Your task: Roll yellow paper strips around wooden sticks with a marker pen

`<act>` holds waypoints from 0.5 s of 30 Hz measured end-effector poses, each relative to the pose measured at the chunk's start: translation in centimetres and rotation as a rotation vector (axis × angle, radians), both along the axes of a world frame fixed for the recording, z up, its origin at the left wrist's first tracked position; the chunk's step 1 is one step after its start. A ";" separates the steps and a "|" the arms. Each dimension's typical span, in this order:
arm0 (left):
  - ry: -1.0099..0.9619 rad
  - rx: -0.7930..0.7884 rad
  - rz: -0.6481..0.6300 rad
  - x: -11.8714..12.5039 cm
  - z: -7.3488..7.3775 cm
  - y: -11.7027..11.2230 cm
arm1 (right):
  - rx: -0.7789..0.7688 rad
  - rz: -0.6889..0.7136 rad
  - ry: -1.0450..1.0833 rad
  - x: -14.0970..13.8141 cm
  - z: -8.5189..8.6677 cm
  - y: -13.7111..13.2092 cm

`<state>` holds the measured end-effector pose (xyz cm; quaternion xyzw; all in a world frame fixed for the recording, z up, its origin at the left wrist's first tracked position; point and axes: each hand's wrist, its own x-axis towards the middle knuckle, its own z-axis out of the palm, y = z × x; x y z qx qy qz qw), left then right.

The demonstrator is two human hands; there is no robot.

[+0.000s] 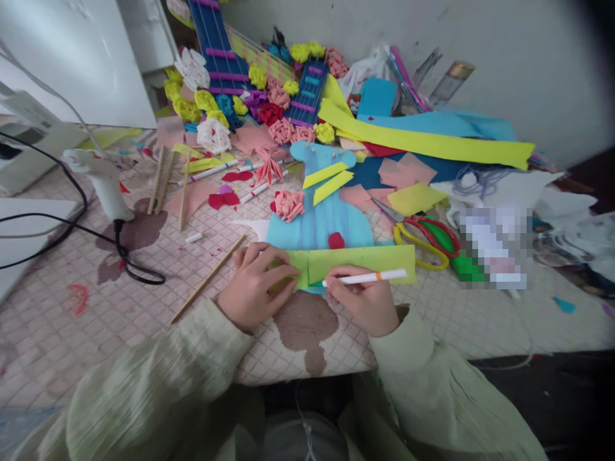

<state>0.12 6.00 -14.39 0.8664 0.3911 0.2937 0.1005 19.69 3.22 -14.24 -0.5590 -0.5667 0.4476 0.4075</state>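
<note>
My left hand [257, 280] lies on the left end of a light green paper strip [365, 259], fingers bent and pressing it to the table. My right hand [368, 301] is closed around a white pen with an orange band [365, 278], its tip touching the strip near the middle. The strip rests across the lower edge of a blue guitar-shaped paper cutout [319, 221] that carries two yellow strips, a pink paper flower [289, 203] and a red scrap.
Yellow-and-red-handled scissors [420, 234] lie right of the cutout. A white glue gun [103, 179] with a black cord stands at left. Wooden sticks [206, 280], paper flowers and coloured paper sheets [423, 144] crowd the back of the quilted table cover [96, 301].
</note>
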 end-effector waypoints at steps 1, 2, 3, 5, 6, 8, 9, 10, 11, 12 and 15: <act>0.000 -0.002 -0.003 0.0 0.0 0.0 | -0.005 0.002 -0.005 0.0 0.0 0.0; 0.001 -0.002 -0.005 0.0 0.0 0.0 | -0.009 0.003 -0.011 0.0 0.0 0.0; 0.002 0.000 -0.007 0.0 0.0 0.0 | -0.011 0.004 -0.016 0.0 0.0 0.0; 0.004 0.002 -0.009 0.0 0.0 0.1 | -0.005 -0.002 -0.018 0.0 0.0 -0.1; 0.005 0.003 -0.007 -0.1 -0.1 0.1 | -0.003 -0.004 -0.017 0.0 0.1 -0.1; 0.006 0.003 -0.005 -0.1 -0.1 0.1 | 0.000 -0.004 -0.022 -0.1 0.1 -0.1; 0.005 0.002 -0.005 -0.1 -0.1 0.1 | 0.003 -0.005 -0.019 0.0 0.2 -0.2; 0.004 0.004 -0.004 -0.1 -0.1 0.1 | 0.010 -0.008 -0.002 0.0 0.2 -0.2; 0.003 0.007 -0.004 -0.1 -0.1 0.0 | 0.026 -0.016 0.033 0.1 0.2 -0.2; 0.001 0.010 -0.005 -0.1 -0.1 0.0 | 0.052 -0.027 0.079 0.2 0.2 -0.3; -0.004 0.015 -0.006 -0.1 0.0 0.1 | 0.218 -0.073 0.243 0.9 -0.1 -0.4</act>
